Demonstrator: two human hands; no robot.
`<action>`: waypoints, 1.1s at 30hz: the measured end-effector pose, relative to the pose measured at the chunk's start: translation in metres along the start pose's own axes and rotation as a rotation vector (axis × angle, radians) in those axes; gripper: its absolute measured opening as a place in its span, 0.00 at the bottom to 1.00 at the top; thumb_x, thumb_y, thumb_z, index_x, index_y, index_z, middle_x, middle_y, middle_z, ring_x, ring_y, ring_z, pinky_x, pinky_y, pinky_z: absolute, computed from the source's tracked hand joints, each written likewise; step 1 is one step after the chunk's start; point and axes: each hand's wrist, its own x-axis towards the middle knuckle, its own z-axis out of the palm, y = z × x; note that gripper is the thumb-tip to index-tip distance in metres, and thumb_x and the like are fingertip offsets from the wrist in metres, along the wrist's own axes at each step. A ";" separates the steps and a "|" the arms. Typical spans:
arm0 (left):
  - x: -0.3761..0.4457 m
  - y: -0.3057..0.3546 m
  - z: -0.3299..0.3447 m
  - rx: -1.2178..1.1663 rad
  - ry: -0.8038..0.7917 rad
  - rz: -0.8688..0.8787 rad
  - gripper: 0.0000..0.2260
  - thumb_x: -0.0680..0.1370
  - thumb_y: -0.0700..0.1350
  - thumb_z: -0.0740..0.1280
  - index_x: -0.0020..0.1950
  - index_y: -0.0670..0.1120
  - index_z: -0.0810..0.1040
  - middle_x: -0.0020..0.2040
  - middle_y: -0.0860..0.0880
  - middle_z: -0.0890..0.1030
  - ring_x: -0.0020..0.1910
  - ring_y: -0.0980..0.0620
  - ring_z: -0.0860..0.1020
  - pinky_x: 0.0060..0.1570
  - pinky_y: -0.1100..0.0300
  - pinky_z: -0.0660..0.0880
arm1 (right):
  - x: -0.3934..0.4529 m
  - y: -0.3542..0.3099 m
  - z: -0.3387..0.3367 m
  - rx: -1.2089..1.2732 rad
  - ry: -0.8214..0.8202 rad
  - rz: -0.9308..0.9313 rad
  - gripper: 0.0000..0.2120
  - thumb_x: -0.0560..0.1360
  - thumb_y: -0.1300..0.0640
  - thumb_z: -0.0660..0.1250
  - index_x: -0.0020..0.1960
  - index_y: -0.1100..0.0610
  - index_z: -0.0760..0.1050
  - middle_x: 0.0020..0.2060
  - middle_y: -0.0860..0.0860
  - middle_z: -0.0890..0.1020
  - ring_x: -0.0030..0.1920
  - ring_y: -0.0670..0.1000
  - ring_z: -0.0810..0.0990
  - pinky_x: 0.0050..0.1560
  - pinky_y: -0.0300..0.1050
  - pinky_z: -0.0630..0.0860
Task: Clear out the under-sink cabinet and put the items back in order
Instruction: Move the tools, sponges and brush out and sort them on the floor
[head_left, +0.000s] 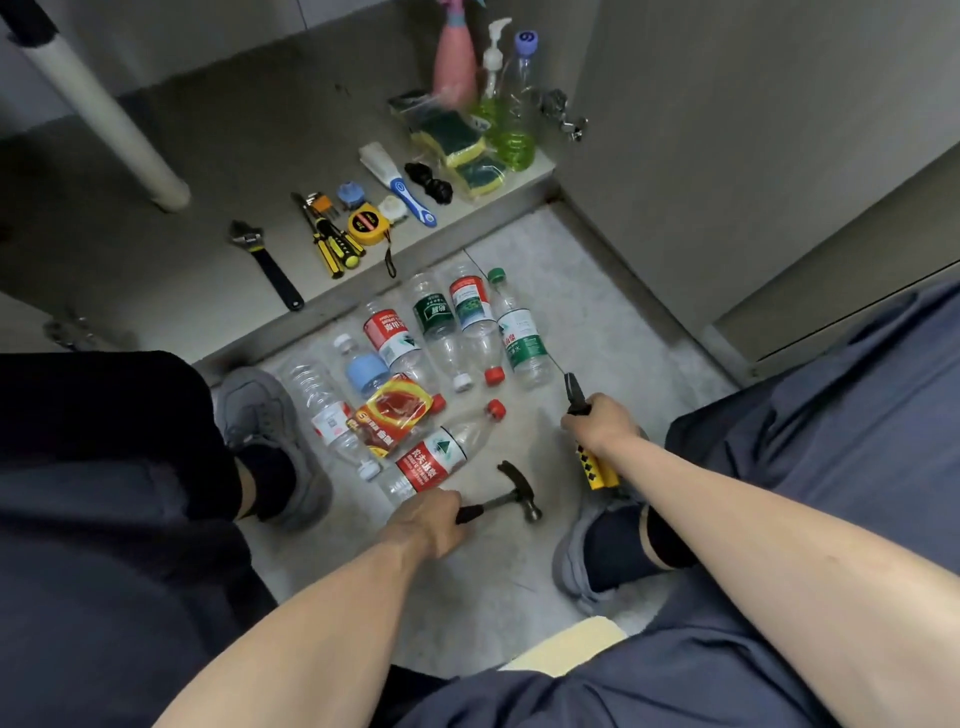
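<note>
A person crouches on a grey tiled floor (597, 332) before the open under-sink cabinet (218, 156), a tool in each hand. The left hand (431, 522) has its fingers curled round the black grip of a claw hammer (511, 496), whose head lies on the tile just beside a red-labelled water bottle (436, 460). The right hand (602, 421) is clamped on a pair of pliers (587, 431), the dark nose pointing up toward the cabinet and the yellow-and-black handles sticking out below the wrist.

Between the person's grey shoes (260, 415), empty plastic bottles (452, 322) lie in a loose row on the floor, red, green and white caps among them, with a red and yellow packet (392, 415) resting on top of two of them.

On the cabinet floor, items stand in a line along the front edge: a black adjustable wrench (265, 265) at the left, then yellow-handled screwdrivers (332, 244) with a set of hex keys (319, 202), a yellow tape measure (366, 224), a blue-handled brush (400, 182), a black knotted object too dark to identify, and packaged green and yellow sponges (457, 140). At the right rear a pink spray bottle (454, 62), a pump bottle of green liquid (496, 88) and a clear bottle with a purple cap (519, 88) stand upright together. A white drain pipe (104, 109) slants down at the left.
</note>
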 end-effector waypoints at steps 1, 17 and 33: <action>0.000 -0.003 0.003 0.008 -0.026 -0.017 0.09 0.79 0.55 0.62 0.50 0.52 0.76 0.48 0.49 0.79 0.46 0.48 0.78 0.38 0.58 0.69 | 0.000 -0.002 0.003 -0.014 -0.005 -0.009 0.15 0.71 0.48 0.68 0.54 0.55 0.77 0.49 0.55 0.82 0.51 0.60 0.81 0.45 0.46 0.74; -0.001 -0.004 0.007 -0.216 0.000 -0.305 0.16 0.79 0.53 0.58 0.60 0.49 0.79 0.62 0.46 0.80 0.60 0.44 0.78 0.59 0.54 0.75 | 0.016 -0.025 0.063 -0.147 -0.160 -0.088 0.18 0.74 0.50 0.69 0.59 0.59 0.74 0.56 0.57 0.79 0.52 0.58 0.79 0.45 0.44 0.71; 0.019 -0.003 -0.061 -0.339 0.336 -0.263 0.12 0.77 0.52 0.57 0.46 0.52 0.79 0.44 0.51 0.83 0.44 0.45 0.80 0.44 0.54 0.78 | 0.022 -0.065 0.055 0.158 0.151 -0.308 0.06 0.77 0.57 0.66 0.49 0.49 0.80 0.43 0.47 0.83 0.44 0.51 0.82 0.46 0.46 0.77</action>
